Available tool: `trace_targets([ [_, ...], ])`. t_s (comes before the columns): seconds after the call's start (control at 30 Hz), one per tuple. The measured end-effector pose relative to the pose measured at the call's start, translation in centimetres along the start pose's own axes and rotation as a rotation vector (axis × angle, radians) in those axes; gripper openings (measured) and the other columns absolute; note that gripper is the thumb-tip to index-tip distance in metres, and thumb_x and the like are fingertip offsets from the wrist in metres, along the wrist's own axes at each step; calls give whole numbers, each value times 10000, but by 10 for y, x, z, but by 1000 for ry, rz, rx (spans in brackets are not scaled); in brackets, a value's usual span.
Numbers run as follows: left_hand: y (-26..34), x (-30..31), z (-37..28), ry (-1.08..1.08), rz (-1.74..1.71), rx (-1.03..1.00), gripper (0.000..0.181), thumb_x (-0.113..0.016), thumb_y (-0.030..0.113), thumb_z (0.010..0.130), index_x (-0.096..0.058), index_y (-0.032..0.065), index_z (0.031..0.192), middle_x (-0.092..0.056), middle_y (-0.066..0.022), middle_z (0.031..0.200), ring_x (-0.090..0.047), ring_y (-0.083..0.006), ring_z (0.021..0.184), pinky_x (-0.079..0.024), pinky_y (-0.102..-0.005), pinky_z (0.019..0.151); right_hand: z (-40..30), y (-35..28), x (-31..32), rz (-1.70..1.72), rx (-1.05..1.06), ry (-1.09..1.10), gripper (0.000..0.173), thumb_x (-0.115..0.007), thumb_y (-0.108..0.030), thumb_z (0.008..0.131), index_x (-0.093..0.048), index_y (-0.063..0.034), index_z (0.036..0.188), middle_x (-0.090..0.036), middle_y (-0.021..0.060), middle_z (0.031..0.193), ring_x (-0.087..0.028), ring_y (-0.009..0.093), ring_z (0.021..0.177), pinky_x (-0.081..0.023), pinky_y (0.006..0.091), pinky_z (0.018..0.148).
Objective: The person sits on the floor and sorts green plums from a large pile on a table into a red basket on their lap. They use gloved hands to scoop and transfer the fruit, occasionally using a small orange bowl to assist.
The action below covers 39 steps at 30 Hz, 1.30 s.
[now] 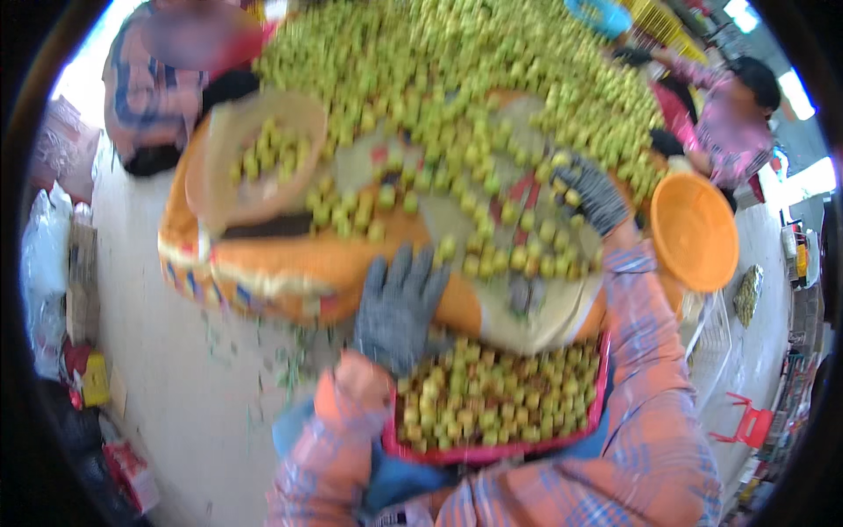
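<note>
My left hand (402, 309), in a grey knit glove, lies palm down with spread fingers at the edge of the orange patterned cloth (369, 257). It holds nothing. My right hand (589, 191), in a matching glove, reaches among small round green fruits (487, 253) on the cloth. Several fruits touch its fingers and thumb; blur hides whether they are gripped. Below the cloth's edge, near my lap, a pink-red crate (487, 453) is filled with yellow-green fruits (494, 395). The cloth overhangs its far side.
A large heap of fruit (448, 59) covers the far side. A pale basin (214, 178) with some fruit stands left; an orange basin (695, 230) stands right. One person (158, 85) sits at left, another (731, 132) at right. A red stool (751, 421) is on the floor.
</note>
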<state>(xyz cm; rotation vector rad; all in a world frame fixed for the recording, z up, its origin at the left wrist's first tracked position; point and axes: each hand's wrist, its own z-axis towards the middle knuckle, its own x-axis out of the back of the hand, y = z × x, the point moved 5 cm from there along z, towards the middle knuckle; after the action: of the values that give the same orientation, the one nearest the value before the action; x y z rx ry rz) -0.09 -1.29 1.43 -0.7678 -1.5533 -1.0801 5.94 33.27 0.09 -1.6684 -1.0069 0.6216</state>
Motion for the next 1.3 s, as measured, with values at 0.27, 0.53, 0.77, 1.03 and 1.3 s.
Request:
trace_targets([
  [0.27,-3,24,-24,311,19,-107,536,-682,309,837,-539,116,1316,-543,-116,1355,-507,-279,1266,-372,-423,1082,-272,61,-163,-86,-543,-488,453,-793,-203,800,-616,-45,1187,-686,51,922,-656,97,685,-519,222,548],
  [0.53,20,2,-95,461,-223,-167,425,-654,237,896,-566,70,1276,-584,-143,1288,-556,-341,1185,-445,-421,1010,-326,125,-217,-640,312,7,449,-692,-301,869,-606,28,1162,-654,248,1071,-653,406,929,-548,432,781],
  [0.77,76,-96,-168,459,-381,191,583,-517,308,967,-371,30,1458,-368,-226,1493,-359,-394,1375,-267,-471,1138,-343,130,-226,-815,390,-125,337,-612,-162,848,-587,-43,1162,-571,193,1145,-614,367,1001,-533,427,811],
  [1.03,86,-94,-172,463,-378,135,523,-428,251,985,-391,-13,1435,-402,-233,1468,-387,-389,1354,-241,-482,1146,-348,153,-244,-1019,790,-36,509,-502,-245,863,-542,-48,1331,-426,142,1475,-335,316,1412,-187,553,1158],
  [1.3,95,-62,-144,343,-222,4,577,-607,270,878,-461,27,1380,-402,-227,1465,-352,-396,1378,-228,-527,1145,-355,81,-157,-852,898,137,340,-626,-131,826,-641,-22,1148,-588,155,1269,-533,331,1237,-417,429,1060],
])
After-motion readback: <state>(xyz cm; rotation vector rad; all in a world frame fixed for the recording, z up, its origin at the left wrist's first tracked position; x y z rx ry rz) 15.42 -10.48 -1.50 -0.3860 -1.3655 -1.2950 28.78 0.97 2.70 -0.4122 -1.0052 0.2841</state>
